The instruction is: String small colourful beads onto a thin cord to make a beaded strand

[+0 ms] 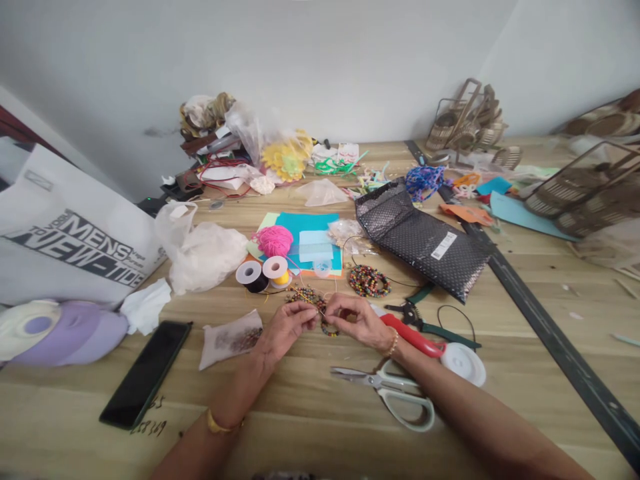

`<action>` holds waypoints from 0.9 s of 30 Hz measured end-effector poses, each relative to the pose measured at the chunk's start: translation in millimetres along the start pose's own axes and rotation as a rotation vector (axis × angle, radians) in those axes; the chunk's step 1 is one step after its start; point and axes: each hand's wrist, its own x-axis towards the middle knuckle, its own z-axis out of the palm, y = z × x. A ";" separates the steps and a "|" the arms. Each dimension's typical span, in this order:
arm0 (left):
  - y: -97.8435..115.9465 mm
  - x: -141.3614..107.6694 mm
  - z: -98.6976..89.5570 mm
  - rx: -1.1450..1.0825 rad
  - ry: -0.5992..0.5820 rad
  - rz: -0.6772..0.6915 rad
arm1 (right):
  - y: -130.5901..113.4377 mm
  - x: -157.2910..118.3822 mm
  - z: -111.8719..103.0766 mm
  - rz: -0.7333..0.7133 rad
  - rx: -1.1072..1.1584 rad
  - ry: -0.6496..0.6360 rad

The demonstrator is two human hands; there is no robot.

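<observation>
Multicoloured beads (372,281) lie beyond; both hands, left (295,323) and right (354,321), pinch narrowly at thin cord (321,313)!

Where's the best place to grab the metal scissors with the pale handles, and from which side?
I'd take the pale-handled metal scissors by the lower handle loop, coming from the near side. They lie flat, blades pointing left, and that loop is open and uncovered, while the upper loop sits close beside your right forearm.
</observation>
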 end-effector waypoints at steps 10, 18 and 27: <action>-2.0 1.6 -1.4 -0.005 -0.009 -0.010 | 6.2 -1.4 -2.6 -0.006 0.002 -0.053; -1.1 0.2 0.8 0.037 -0.036 0.007 | 5.3 -0.9 -1.9 0.031 0.012 -0.057; -0.9 -1.1 3.4 0.059 -0.047 0.018 | 5.5 -1.1 -2.1 0.036 0.000 -0.049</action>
